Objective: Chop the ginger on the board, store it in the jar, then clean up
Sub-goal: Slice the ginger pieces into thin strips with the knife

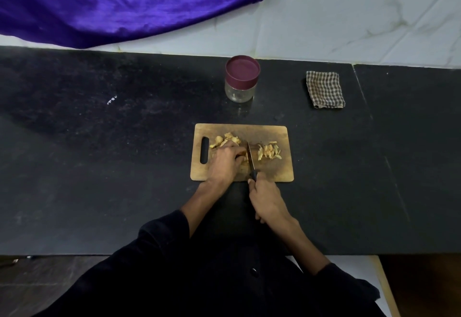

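**Two hands working ginger on the board, jar capped behind**

One glass jar (240, 84) is standing upright just above the centre of the frame, its maroon lid (242, 69) sitting on top; a few pale bits are showing at its bottom, too small to identify. It is standing apart from the wooden cutting board (272, 172), which is lying below it at mid-frame on the black counter (99, 167).

The left hand (224, 162) is curling over a piece of ginger (243, 158) at the board's middle, fingers bent and pressing it down. More uncut ginger pieces (225, 140) are lying at the upper left of the board, and a pile of cut strips (269, 153) is lying to the right of the blade. The right hand (268, 202) is clenching the black handle of a knife (250, 159), the blade meeting the ginger beside the left fingertips.

A folded checked cloth (325, 89) is lying at the right of the jar, well apart
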### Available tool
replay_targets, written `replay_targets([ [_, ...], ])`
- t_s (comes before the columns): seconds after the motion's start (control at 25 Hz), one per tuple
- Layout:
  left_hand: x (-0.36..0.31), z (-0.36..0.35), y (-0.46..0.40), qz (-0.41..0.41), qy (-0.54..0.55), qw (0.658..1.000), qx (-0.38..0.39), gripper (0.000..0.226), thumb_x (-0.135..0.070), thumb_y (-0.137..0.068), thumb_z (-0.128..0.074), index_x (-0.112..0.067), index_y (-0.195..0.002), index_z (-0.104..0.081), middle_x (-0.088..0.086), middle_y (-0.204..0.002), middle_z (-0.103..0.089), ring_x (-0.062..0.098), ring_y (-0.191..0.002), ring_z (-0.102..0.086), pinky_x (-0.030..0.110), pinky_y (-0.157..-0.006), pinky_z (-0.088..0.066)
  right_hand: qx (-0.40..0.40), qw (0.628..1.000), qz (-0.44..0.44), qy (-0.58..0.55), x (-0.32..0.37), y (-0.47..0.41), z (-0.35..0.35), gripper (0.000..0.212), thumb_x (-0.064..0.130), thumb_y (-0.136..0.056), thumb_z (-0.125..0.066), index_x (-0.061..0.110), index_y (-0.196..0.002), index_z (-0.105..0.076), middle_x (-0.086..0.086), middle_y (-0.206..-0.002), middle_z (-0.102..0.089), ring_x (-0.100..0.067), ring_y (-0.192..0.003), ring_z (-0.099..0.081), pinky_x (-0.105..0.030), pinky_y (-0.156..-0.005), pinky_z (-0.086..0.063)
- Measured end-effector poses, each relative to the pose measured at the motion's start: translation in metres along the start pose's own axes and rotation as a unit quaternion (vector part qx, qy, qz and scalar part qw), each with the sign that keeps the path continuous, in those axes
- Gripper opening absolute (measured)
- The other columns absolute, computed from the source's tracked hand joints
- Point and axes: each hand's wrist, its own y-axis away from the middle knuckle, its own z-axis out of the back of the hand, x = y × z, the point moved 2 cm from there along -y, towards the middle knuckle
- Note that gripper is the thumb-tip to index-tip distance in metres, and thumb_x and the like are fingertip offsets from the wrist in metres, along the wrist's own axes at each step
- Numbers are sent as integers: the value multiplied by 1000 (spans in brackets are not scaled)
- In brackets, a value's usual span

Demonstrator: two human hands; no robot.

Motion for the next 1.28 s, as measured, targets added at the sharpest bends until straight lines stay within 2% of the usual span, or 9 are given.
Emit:
replay_targets([
  [0.24, -1, 0, 1, -7, -8, 1000, -16, 21, -8, -87, -65, -11, -107, -71, 4, -109, -63, 15, -99, -59, 22, -89, -44, 2, 1000, -4, 14, 0, -2, -1, 19, 32, -106, -36, 15, -106, -43, -10, -95, -61, -30, -79, -69, -51, -71, -59],
  [0.48, 2, -3, 1, -3, -20, 1000, -21, 19, -10, -86, -66, -11, -105, -73, 3, -107, -63, 15, -96, -60, 29, -88, -48, 8, 1000, -5, 30, 0, -5, -3, 17, 31, -106, -35, 15, -110, -41, -10, -96, -61, -30, -82, -69, -50, -74, -59],
  [0.76, 3, -6, -1, 14, -26, 999, -16, 19, -13, -86, -67, -11, -104, -73, 3, -105, -63, 18, -95, -61, 34, -87, -49, 5, 999, -5, 52, -4, -1, -10, 21, 27, -107, -35, 11, -118, -42, -13, -106, -64, -29, -93, -65, -48, -80, -55],
  [0.96, 5, -7, 1, 19, -34, 999, -17, 19, -14, -87, -67, -12, -105, -73, 2, -107, -62, 17, -95, -61, 36, -87, -50, 14, 998, -27, 57, -1, 0, -12, 22, 23, -106, -34, 9, -122, -42, -16, -113, -63, -31, -102, -62, -39, -74, -45],
  [1.12, 4, -8, 1, 27, -38, 999, -8, 20, -17, -88, -66, -14, -107, -72, 0, -109, -61, 17, -95, -61, 38, -87, -51, 23, 997, -40, 69, 1, 0, -12, 22, 20, -105, -36, 7, -122, -41, -17, -116, -61, -33, -105, -62, -38, -73, -42],
  [1.2, 4, -7, 2, 24, -37, 999, -8, 21, -16, -89, -65, -14, -108, -72, 0, -109, -61, 17, -95, -60, 38, -87, -50, 27, 997, -49, 56, 3, -3, -9, 19, 22, -105, -36, 9, -117, -42, -16, -112, -62, -33, -98, -65, -40, -71, -49],
  [1.28, 2, -7, 3, 23, -43, 999, -4, 22, -16, -89, -64, -15, -109, -72, 0, -111, -60, 17, -96, -59, 36, -88, -49, 21, 998, -50, 28, 2, -7, -5, 19, 27, -106, -34, 11, -112, -42, -14, -101, -62, -33, -82, -68, -47, -69, -59],
])
